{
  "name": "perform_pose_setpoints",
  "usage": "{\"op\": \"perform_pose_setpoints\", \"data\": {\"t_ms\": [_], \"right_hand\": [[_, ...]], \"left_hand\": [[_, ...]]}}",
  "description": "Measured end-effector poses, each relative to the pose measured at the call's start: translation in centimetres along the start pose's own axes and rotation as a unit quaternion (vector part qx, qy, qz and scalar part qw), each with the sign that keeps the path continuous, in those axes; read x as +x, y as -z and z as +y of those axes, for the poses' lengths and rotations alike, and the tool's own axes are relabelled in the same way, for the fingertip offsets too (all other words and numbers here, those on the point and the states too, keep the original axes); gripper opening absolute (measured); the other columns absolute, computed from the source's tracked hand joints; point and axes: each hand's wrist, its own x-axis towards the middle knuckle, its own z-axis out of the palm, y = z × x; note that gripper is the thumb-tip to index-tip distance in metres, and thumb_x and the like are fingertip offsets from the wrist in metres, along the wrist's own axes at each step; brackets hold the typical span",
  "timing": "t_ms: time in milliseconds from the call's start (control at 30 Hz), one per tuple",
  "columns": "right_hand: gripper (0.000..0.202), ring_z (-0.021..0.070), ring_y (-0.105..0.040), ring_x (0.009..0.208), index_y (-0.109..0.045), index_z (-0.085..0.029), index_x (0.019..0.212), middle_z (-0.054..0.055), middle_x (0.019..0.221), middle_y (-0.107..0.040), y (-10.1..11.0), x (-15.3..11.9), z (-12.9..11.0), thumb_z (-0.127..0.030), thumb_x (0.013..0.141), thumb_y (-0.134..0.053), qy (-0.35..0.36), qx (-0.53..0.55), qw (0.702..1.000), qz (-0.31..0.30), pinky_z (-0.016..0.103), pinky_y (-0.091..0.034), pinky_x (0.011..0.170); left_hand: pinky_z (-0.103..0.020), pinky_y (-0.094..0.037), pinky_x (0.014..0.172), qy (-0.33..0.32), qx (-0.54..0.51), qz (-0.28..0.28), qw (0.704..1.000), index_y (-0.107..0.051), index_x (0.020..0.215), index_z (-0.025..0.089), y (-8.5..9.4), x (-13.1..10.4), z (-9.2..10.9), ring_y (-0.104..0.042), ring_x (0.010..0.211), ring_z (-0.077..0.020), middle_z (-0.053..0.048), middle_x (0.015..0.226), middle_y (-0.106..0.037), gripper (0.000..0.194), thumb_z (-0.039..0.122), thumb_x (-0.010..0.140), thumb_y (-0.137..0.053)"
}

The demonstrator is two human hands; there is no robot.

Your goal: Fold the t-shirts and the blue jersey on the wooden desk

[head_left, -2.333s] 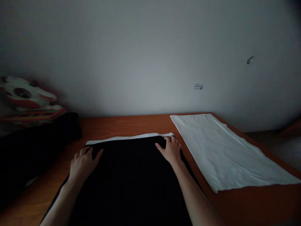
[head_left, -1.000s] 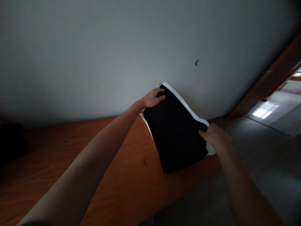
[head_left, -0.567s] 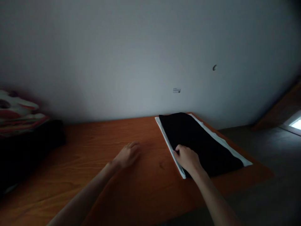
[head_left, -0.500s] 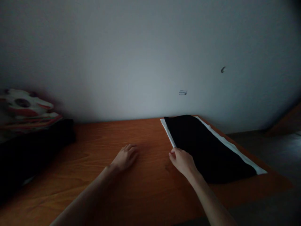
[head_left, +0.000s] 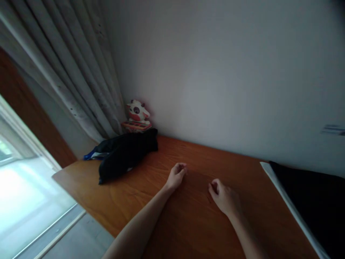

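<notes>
Over the middle of the wooden table [head_left: 188,230] my left hand [head_left: 175,176] hovers or rests with loosely curled fingers and nothing visible in it. To its right is my right hand [head_left: 225,198], its thumb and fingers bent in a loose ring, a gap between them and no object inside. A flat black cloth [head_left: 315,196] with a white strip along its left edge lies at the table's right, apart from the right hand. Left of my left hand lies a bunched black cloth [head_left: 129,153], untouched.
A cow-shaped toy [head_left: 138,112] with a keyboard base stands in the far corner, behind the bunched cloth. A grey curtain [head_left: 67,64] hangs at the left, beside a bright window. The wall [head_left: 215,72] runs along the table's back edge.
My view has turned left, bringing the curtain and window in. The right hand has let go of the flat cloth's white edge and moved left, nearer the left hand, whose fingers are more curled.
</notes>
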Motion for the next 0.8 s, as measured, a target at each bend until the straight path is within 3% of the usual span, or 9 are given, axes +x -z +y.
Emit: {"op": "perform_pose_setpoints", "data": {"t_ms": [167, 267, 400, 533, 633, 800], "right_hand": [[0.046, 0.0271, -0.073, 0.075, -0.065, -0.026, 0.096, 0.009, 0.086, -0.077, -1.0, -0.4, 3.0, -0.067, 0.089, -0.047, -0.007, 0.205, 0.979, 0.013, 0.035, -0.052, 0.065], [0.051, 0.0265, -0.073, 0.078, -0.067, -0.024, 0.098, 0.011, 0.09, -0.077, -1.2, -0.5, 4.6, -0.071, 0.084, -0.053, -0.055, 0.279, 0.957, 0.057, 0.034, -0.055, 0.069], [0.056, 0.024, -0.069, 0.067, -0.067, -0.021, 0.101, 0.009, 0.077, -0.073, -1.5, -0.3, 5.5, -0.072, 0.081, -0.057, -0.094, 0.316, 0.941, 0.069, 0.034, -0.054, 0.064], [0.056, 0.0254, -0.07, 0.066, -0.068, -0.022, 0.097, 0.009, 0.076, -0.074, -1.6, -0.1, 5.5, -0.074, 0.078, -0.057, -0.084, 0.289, 0.952, 0.053, 0.035, -0.053, 0.062], [0.055, 0.0269, -0.072, 0.068, -0.068, -0.024, 0.096, 0.011, 0.08, -0.076, -1.4, -0.2, 5.3, -0.074, 0.078, -0.056, -0.083, 0.273, 0.957, 0.047, 0.036, -0.054, 0.063], [0.056, 0.0287, -0.073, 0.073, -0.068, -0.025, 0.096, 0.012, 0.09, -0.078, -0.9, -0.4, 4.9, -0.076, 0.075, -0.054, -0.1, 0.265, 0.959, 0.022, 0.038, -0.055, 0.067]], "left_hand": [[-0.02, -0.045, 0.057, 0.052, -0.152, 0.074, 0.984, -0.064, 0.094, 0.017, 0.9, 0.7, 0.2, -0.058, 0.058, -0.0093, -0.001, 0.077, -0.064, 0.03, 0.034, 0.076, -0.081], [-0.022, -0.049, 0.057, 0.061, -0.249, 0.153, 0.954, -0.062, 0.094, 0.017, 3.0, 1.3, 1.3, -0.061, 0.06, -0.0103, -0.005, 0.084, -0.066, 0.028, 0.042, 0.085, -0.072], [-0.019, -0.054, 0.063, 0.014, -0.345, 0.306, 0.887, -0.056, 0.101, 0.022, 7.5, 1.8, 3.3, -0.063, 0.068, -0.0086, -0.004, 0.092, -0.063, 0.023, 0.044, 0.099, -0.051], [-0.012, -0.051, 0.061, -0.056, -0.384, 0.441, 0.809, -0.049, 0.115, 0.029, 10.7, 1.6, 4.9, -0.062, 0.069, -0.0045, 0.001, 0.093, -0.057, 0.017, 0.041, 0.103, -0.048], [-0.01, -0.052, 0.061, -0.089, -0.397, 0.481, 0.777, -0.048, 0.115, 0.027, 11.2, 1.7, 5.5, -0.064, 0.072, -0.0044, 0.0, 0.095, -0.057, 0.019, 0.04, 0.102, -0.053], [-0.012, -0.054, 0.058, -0.108, -0.388, 0.514, 0.757, -0.051, 0.104, 0.021, 10.8, 1.7, 5.7, -0.065, 0.073, -0.0062, -0.003, 0.098, -0.059, 0.011, 0.03, 0.102, -0.057]]}}
